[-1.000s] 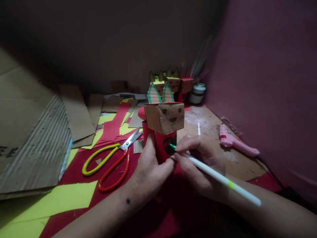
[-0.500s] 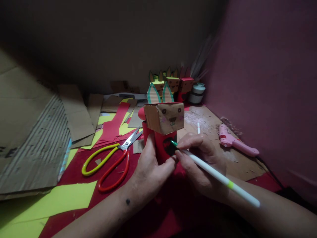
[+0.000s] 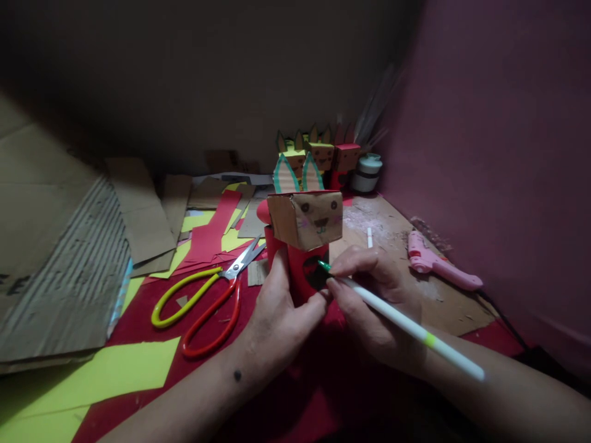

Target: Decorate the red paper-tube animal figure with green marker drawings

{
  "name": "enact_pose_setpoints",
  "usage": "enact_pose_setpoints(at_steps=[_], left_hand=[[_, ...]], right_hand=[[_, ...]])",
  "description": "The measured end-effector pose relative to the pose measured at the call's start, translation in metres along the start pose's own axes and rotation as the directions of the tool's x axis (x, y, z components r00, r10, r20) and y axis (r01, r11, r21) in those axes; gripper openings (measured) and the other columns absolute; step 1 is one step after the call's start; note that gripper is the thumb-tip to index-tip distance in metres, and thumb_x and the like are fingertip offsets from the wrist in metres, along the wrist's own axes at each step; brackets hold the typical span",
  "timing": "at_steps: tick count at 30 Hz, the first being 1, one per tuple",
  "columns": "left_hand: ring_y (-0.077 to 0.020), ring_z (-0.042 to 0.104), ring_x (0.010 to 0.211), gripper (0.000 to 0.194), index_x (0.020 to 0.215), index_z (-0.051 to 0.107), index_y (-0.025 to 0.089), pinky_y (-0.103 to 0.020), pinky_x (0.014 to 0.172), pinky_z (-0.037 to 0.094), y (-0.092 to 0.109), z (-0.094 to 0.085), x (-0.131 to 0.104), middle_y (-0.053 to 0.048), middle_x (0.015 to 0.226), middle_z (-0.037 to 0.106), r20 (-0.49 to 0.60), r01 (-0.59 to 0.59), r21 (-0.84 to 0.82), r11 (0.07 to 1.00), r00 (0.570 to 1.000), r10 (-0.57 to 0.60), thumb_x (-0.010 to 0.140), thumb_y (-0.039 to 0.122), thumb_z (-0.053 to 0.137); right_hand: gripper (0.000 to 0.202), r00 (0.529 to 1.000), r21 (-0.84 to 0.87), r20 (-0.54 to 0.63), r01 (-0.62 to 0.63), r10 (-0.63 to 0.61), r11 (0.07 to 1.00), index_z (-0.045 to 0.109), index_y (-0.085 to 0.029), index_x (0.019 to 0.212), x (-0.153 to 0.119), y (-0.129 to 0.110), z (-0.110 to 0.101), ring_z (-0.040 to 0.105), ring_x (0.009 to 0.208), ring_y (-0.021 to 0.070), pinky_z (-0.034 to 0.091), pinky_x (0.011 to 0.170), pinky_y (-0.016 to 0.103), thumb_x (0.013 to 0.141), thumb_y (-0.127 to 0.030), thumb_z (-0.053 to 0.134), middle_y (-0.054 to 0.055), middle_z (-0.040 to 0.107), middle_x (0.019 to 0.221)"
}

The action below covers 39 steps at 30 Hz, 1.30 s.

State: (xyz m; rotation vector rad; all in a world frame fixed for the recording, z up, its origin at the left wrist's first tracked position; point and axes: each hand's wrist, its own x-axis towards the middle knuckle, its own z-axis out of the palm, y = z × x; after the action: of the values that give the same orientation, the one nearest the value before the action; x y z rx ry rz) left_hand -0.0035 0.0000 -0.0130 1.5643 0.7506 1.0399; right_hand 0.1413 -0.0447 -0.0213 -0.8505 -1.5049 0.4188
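One box-headed figure (image 3: 318, 218) stands upright in the middle of the view, above the red tabletop (image 3: 143, 317), its two green-edged ears pointing up and its drawn face turned to the right. The left hand (image 3: 277, 320) is wrapped around the lower part of its red body, thumb up along the side and fingers curled at the front. The right hand (image 3: 378, 307) pinches a white marker (image 3: 406, 320) between thumb and fingers close to its green tip, which is at the dark patch (image 3: 315, 274) on the body; whether it touches cannot be told.

Left of the figure lie open scissors (image 3: 236, 267) with one yellow and one red handle, near red paper (image 3: 207, 237) and cardboard pieces (image 3: 141, 209). A yellow sheet (image 3: 133, 369) lies nearer the viewer. To the right, a pink glue gun (image 3: 434, 264) and a short white stick (image 3: 370, 237) rest on a brown board (image 3: 452, 307). Behind, similar figures (image 3: 346, 160) stand beside a pale jar (image 3: 367, 173).
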Motion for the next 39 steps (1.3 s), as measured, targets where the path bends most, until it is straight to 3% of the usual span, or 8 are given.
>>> enact_pose_setpoints(at_steps=[4,13,18,24,29,39], left_hand=[[-0.0245,0.062,0.102,0.044,0.118,0.049,0.017,-0.044,0.095,0.05,-0.0029,0.0004,0.0008,-0.007,0.11,0.063,0.009,0.003,-0.005,1.0,1.0,-0.003,0.079,0.018,0.068],[-0.0235,0.062,0.099,0.037,0.115,0.05,0.017,-0.043,0.094,0.052,0.0044,-0.0001,-0.0005,-0.006,0.106,0.062,0.018,0.033,-0.012,0.999,0.999,-0.033,0.083,0.021,0.068],[-0.0243,0.062,0.099,0.038,0.115,0.051,0.016,-0.043,0.091,0.052,0.004,-0.0016,-0.0004,-0.006,0.105,0.062,0.008,0.013,0.003,1.0,1.0,-0.013,0.081,0.02,0.069],[-0.025,0.062,0.099,0.039,0.115,0.051,0.016,-0.044,0.091,0.053,0.0019,-0.0008,0.0004,-0.007,0.106,0.062,0.006,0.039,0.01,0.999,0.999,-0.039,0.081,0.02,0.069],[-0.0251,0.062,0.099,0.039,0.115,0.05,0.015,-0.045,0.092,0.052,0.0031,-0.0009,0.001,-0.007,0.106,0.062,0.011,0.038,-0.009,0.999,0.999,-0.038,0.081,0.02,0.069],[-0.0266,0.062,0.105,0.039,0.116,0.05,0.016,-0.045,0.096,0.051,0.0034,-0.0005,-0.0001,-0.009,0.112,0.063,0.001,0.036,0.008,0.999,0.999,-0.036,0.082,0.02,0.068]], right_hand=[[0.023,0.999,0.028,0.024,0.041,-0.041,0.999,0.062,-0.025,0.102,0.0008,0.0013,0.0012,0.057,0.07,0.0125,0.047,0.062,0.028,0.091,-0.005,0.062,-0.002,0.059,0.083],[0.017,0.996,-0.018,-0.047,-0.081,0.08,0.997,0.062,-0.025,0.096,0.0001,-0.0021,0.0015,0.056,0.068,0.0136,0.043,0.056,0.027,0.09,-0.01,0.063,-0.003,0.059,0.077],[0.018,1.0,-0.002,-0.006,-0.004,0.004,1.0,0.062,-0.025,0.097,0.0001,-0.0004,0.0005,0.056,0.067,0.0139,0.046,0.059,0.029,0.09,-0.008,0.061,-0.002,0.06,0.079],[0.016,0.997,0.001,-0.038,-0.064,0.064,0.998,0.063,-0.025,0.098,-0.0003,0.0004,0.0009,0.057,0.069,0.0153,0.043,0.056,0.029,0.091,-0.011,0.063,-0.001,0.059,0.078],[0.017,1.0,0.011,-0.006,-0.015,0.016,1.0,0.062,-0.024,0.096,-0.0002,-0.0004,-0.0009,0.056,0.068,0.0137,0.045,0.059,0.03,0.09,-0.008,0.061,-0.002,0.059,0.078],[0.017,0.998,0.023,-0.044,-0.042,0.043,0.999,0.064,-0.025,0.096,0.0007,-0.0012,0.0019,0.056,0.067,0.015,0.042,0.054,0.029,0.09,-0.01,0.063,-0.002,0.058,0.075]])
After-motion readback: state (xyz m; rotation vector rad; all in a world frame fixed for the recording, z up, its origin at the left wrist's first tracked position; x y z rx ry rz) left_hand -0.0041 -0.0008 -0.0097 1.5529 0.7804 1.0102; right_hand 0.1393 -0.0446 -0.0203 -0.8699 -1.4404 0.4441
